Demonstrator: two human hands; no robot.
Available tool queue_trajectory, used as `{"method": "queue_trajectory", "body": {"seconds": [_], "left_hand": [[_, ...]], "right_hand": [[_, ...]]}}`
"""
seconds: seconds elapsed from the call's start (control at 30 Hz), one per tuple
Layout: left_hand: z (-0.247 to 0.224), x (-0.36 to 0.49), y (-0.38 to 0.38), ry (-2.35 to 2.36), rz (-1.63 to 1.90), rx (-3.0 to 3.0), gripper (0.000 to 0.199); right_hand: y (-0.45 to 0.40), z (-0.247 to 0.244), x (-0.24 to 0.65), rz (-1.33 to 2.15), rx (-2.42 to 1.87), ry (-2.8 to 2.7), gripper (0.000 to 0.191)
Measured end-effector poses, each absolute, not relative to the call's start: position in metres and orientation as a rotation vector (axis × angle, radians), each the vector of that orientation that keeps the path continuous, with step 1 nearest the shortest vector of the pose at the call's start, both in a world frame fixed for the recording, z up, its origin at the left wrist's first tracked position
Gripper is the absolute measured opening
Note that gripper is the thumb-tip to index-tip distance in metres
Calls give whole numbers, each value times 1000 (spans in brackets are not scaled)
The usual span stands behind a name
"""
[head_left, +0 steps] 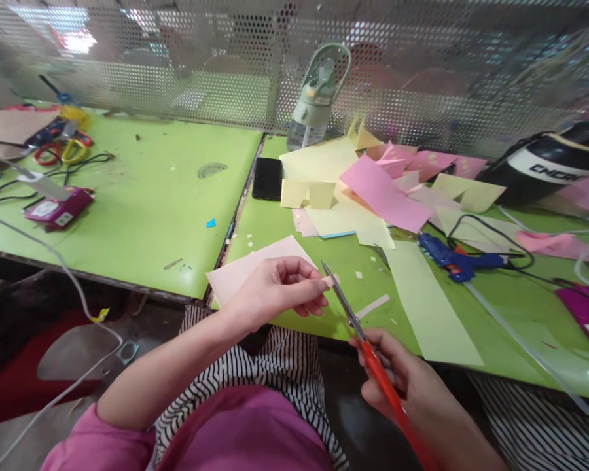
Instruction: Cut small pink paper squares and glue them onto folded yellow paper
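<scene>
My left hand pinches a small piece of pale pink paper between thumb and forefinger. Wrapped around the red handles of a pair of scissors is my right hand. The scissors' metal blades point up and to the left, and their tips are at the small paper piece. Partly under my left wrist lies a larger pale pink sheet on the green table. A narrow pink paper strip rests just beyond the scissors' pivot.
A pile of yellow and pink paper lies ahead, beside a black phone and a green-lidded bottle. To the right are a blue glue gun and a long pale green sheet. A purple power box sits left.
</scene>
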State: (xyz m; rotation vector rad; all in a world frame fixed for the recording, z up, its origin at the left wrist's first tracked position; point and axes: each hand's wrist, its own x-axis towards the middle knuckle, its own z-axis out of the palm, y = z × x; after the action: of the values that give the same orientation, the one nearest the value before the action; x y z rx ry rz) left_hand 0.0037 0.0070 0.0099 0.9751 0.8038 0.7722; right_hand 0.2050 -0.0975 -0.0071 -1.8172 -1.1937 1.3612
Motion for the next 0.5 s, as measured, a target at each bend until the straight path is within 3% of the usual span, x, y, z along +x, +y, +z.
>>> {"method": "queue_trajectory", "body": {"seconds": [0.17,0.33,0.5], "left_hand": [[9,3,4,822,801,1036,19],[12,7,-9,901,670,1562,9],[21,12,-20,942,514,1910,2]], "right_hand": [[-92,5,215,1285,-1835,-1159,47],[-70,15,210,1047,-1613,-1316,41],[-63,22,194,1113,-1693,-1362,37]]}}
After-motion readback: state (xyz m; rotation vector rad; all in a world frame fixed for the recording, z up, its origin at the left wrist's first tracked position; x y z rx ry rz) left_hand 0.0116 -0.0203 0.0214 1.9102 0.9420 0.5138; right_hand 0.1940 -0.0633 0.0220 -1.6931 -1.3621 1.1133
